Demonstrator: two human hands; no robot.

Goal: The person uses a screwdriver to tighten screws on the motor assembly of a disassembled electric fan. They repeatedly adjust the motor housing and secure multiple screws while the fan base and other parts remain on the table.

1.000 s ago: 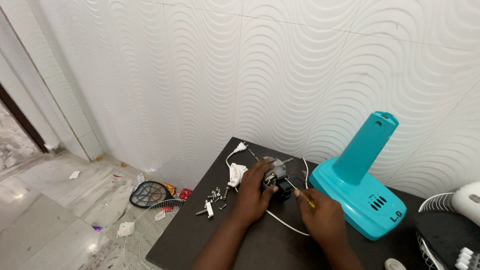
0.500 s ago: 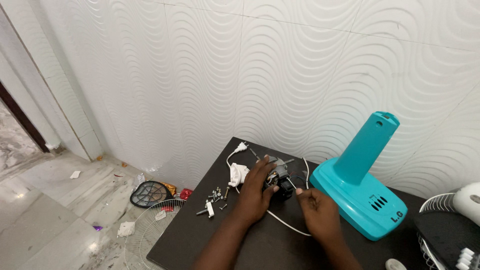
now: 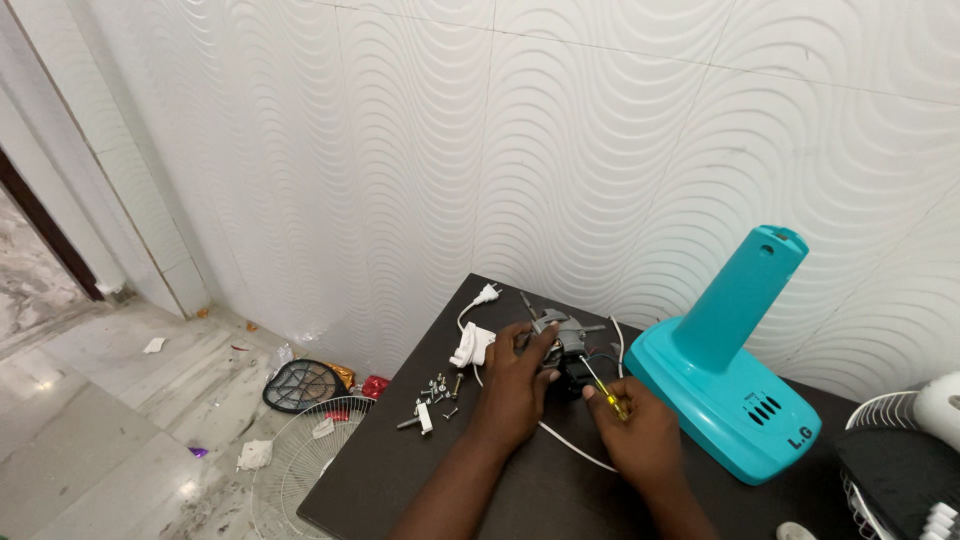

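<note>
Since a second ago, the right hand (image 3: 640,430) has tilted its pinched screwdriver (image 3: 603,387) onto the motor (image 3: 562,345), gripped by the left hand (image 3: 515,385). Dark worktop (image 3: 400,470) by a wavy white wall (image 3: 500,130); screws (image 3: 435,395), teal base (image 3: 735,385) and littered floor (image 3: 120,420) unchanged.

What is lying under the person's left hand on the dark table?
The left hand rests on a small grey motor, steadying it on the dark table. A white cable runs out beneath the wrist. The motor's underside is covered.
</note>
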